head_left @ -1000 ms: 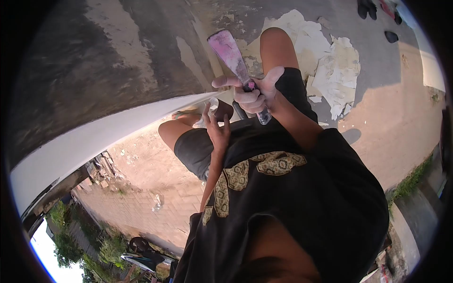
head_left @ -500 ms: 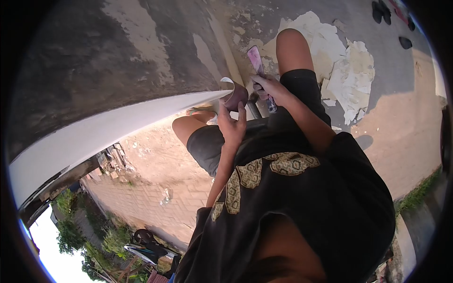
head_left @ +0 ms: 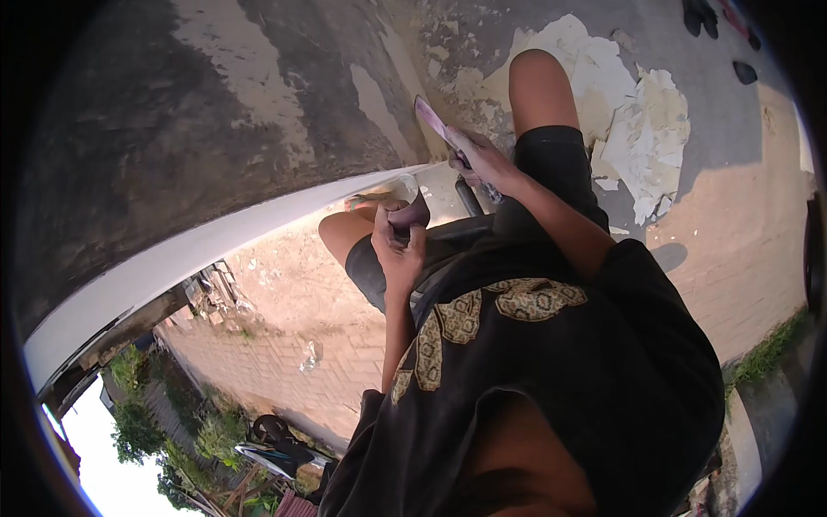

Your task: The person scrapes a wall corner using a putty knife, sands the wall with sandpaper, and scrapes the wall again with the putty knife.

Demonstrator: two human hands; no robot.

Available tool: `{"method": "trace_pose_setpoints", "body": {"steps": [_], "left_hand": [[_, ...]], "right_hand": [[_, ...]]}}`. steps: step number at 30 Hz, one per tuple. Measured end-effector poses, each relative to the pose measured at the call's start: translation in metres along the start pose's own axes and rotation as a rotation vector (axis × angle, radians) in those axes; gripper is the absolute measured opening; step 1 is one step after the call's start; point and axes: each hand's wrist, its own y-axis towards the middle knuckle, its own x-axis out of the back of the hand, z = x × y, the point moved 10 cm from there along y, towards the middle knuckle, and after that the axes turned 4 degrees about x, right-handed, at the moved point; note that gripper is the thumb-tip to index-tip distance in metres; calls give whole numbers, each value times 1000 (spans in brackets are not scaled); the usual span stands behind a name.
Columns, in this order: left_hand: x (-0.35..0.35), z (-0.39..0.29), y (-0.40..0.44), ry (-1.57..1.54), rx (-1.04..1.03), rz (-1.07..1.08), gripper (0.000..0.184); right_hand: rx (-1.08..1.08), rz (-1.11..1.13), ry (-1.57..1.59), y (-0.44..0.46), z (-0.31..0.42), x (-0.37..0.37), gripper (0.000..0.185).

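Observation:
My left hand point(head_left: 399, 246) is closed on a curled sheet of sandpaper point(head_left: 416, 213), dark purplish-brown on one face and pale on the other. It is close to the end of a white wall edge point(head_left: 215, 231); I cannot tell whether they touch. My right hand point(head_left: 484, 164), dusty and closed, grips a scraper point(head_left: 433, 118) with a flat, pinkish-stained blade. The blade points up and left toward the dark, patchy wall point(head_left: 258, 112). Part of its handle is hidden by my fingers.
Large pale flakes point(head_left: 642, 138) lie on the grey floor beside my right knee. Dark footwear point(head_left: 744, 72) sits at the upper right. Rubble point(head_left: 215, 297) lies by the wall's far end, with paving point(head_left: 293, 353) and plants point(head_left: 142, 422) beyond.
My left hand has drawn the sandpaper down and left, away from the wall edge. My right hand has tilted the scraper, so its blade points farther left.

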Motion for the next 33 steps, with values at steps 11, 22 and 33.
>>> {"method": "trace_pose_setpoints", "body": {"steps": [11,22,33], "left_hand": [[114,-95,-16,112,-317,-716,52],[110,-120,21,457,-143,-747,116],[108,-113,31,282,-133,-685,118]], "right_hand": [[317,74,-498,10,55,-59,49],[185,100,-780,23,78,-52,51],[134,155,-872,10,95,-59,51]]}}
